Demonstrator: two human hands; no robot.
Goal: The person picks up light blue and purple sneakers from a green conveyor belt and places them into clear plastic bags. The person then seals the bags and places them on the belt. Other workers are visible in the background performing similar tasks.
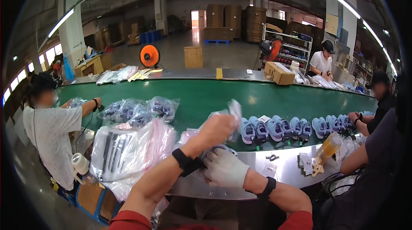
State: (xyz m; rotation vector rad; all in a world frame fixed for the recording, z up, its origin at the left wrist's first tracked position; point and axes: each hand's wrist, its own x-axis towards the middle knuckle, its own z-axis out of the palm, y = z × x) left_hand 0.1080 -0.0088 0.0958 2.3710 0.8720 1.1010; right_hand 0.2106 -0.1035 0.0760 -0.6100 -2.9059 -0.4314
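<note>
"Shoe (219, 147), grey, one, mostly covered: whereabouts?"

"Just under the fingers of the gloved right hand (225, 168), which curl over it. That hand is the nearer, in contact."

"Left hand (218, 129)?"

"Bare, at twelve o'clock from the shoe, pinching a translucent film (235, 111), blurred. The film lies at one o'clock from the shoe."

"Long axis?"

"Hidden by the glove; cannot be told."

"Surface?"

"Steel ledge (287, 168), three to four o'clock; whether the shoe touches it cannot be told. Green belt (206, 93), twelve. Row of pale-blue shoes (277, 128) on the belt, two to three. Bagged shoes (124, 110), ten. Clear plastic bags (133, 153), piled, nine."

"Room?"

"Co-worker in white (53, 140), nine to ten; co-worker in black (377, 101), two to three. Orange fan (149, 56), eleven. Brown carton (281, 73), one. Far co-worker (322, 63), one to two, across the belt."
</note>
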